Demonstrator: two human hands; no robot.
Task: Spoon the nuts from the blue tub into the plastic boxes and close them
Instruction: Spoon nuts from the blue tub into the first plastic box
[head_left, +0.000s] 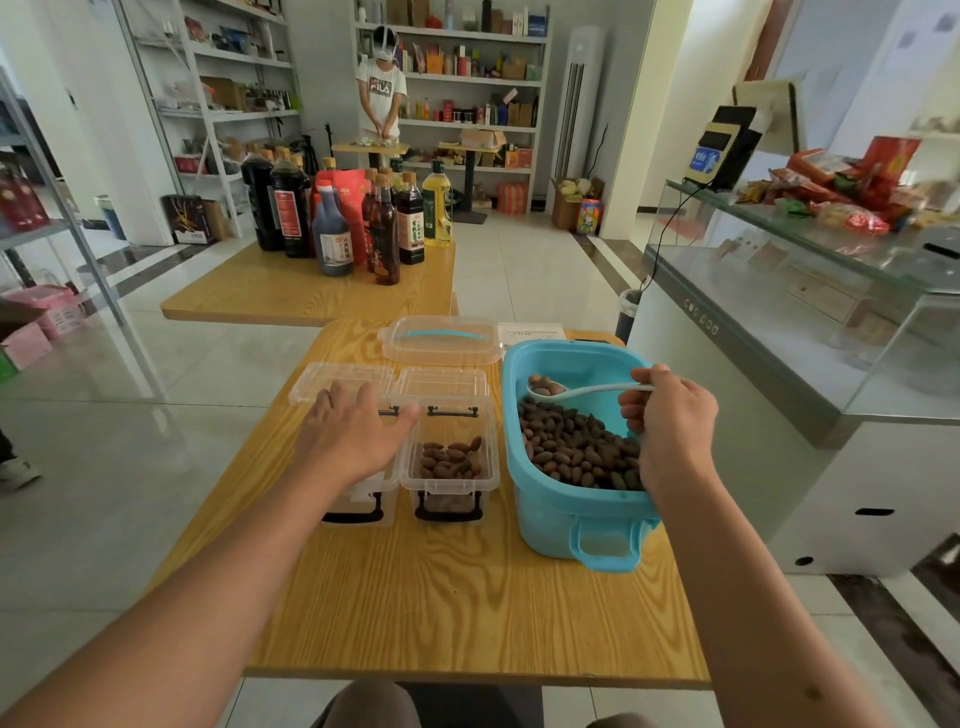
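The brown, almond-shaped nuts (576, 447) lie heaped in the rounded blue plastic tub (566, 514) at the centre right of the frame, and a few ride in the bowl of the white long-handled spoon (545, 388) that our right hand (670, 415) pinches by its handle above the tub's far end. Just left of the tub, the clear plastic box with black latches (451, 457) holds only a thin layer. We judge the carry across the tub's rim to be the risk: tilt the shallow spoon and nuts roll onto the light wooden table (467, 597). Our left hand (353, 431) rests spread over the neighbouring clear box (363, 499), steadying it; should it shift, the two touching boxes slide and the pour misses.
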